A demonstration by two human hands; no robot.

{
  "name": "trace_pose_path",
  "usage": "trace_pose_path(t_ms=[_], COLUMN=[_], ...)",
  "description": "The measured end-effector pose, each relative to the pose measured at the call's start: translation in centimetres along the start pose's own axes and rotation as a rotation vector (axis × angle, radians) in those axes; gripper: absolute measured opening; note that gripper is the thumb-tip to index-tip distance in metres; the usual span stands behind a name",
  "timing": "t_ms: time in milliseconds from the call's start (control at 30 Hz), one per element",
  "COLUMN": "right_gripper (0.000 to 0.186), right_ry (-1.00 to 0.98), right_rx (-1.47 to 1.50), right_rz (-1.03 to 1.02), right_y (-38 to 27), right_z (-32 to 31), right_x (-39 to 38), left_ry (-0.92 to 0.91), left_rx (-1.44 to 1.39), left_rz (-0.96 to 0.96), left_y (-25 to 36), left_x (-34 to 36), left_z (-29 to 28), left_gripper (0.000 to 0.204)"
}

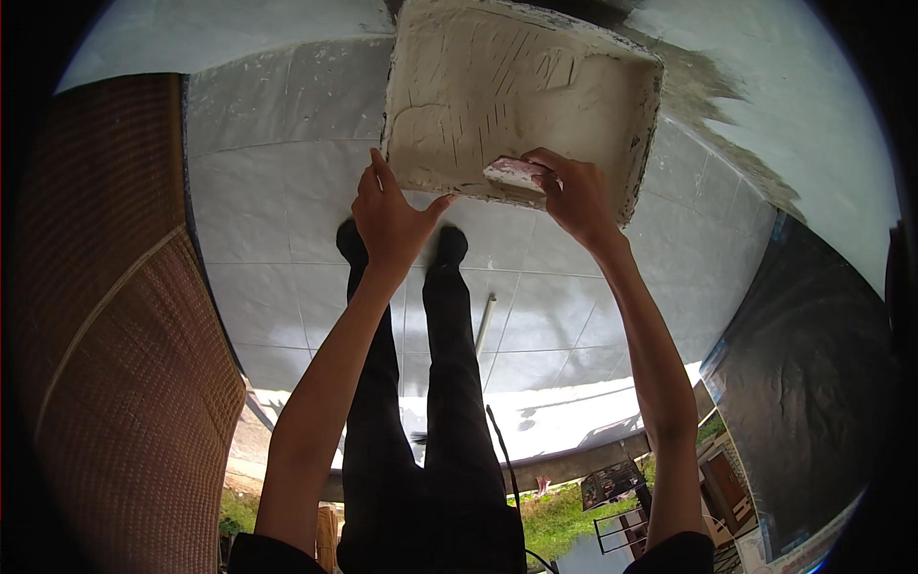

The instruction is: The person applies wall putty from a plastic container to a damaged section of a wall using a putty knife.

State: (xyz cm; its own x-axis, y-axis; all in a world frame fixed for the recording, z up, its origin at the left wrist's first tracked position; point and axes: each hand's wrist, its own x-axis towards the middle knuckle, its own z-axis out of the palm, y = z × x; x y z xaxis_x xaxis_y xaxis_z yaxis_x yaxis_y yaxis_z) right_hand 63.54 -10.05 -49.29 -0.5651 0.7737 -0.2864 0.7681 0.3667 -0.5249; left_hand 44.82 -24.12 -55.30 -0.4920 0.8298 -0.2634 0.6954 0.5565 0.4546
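Scraper (516, 173) clamped in the right hand (577, 194) over a plaster-filled tray (646, 143); left hand (390, 212) spread at its corner; tiles (249, 201) beneath, woven screen (143, 335) leftward.

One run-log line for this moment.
left hand: fingers spread, at near-left corner of tray | right hand: gripping flat tool | tray contents: beige paste

Tray (651, 115), grooved tan paste (459, 115) inside, pinkish scraper (514, 173)
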Motion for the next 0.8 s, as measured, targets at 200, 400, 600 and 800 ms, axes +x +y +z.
trace_pose_path(t_ms=[200, 400, 600, 800], right_gripper=[0.025, 0.027, 0.029, 0.039], right_ry=[-0.185, -0.266, -0.4, -0.318], right_rx=[-0.015, 0.003, 0.234, 0.867], right_rz=[0.015, -0.018, 0.063, 0.309], right_y=[-0.8, -0.4, -1.5, -6.6], right_z=[-0.7, -1.5, -3.8, -8.6], right_x=[1.8, 3.4, 3.9, 0.3], left_ry=[0.034, 0.02, 0.001, 0.017], left_rx=[0.04, 0.023, 0.067, -0.094], left_rz=[-0.007, 0.002, 0.069, 0.107], left_y=[-0.1, -0.2, -1.3, -2.5], left_x=[-0.1, -0.2, -0.5, -2.1], left_z=[-0.2, -0.2, -1.6, -8.2], left_gripper=[0.109, 0.11, 0.112, 0.094])
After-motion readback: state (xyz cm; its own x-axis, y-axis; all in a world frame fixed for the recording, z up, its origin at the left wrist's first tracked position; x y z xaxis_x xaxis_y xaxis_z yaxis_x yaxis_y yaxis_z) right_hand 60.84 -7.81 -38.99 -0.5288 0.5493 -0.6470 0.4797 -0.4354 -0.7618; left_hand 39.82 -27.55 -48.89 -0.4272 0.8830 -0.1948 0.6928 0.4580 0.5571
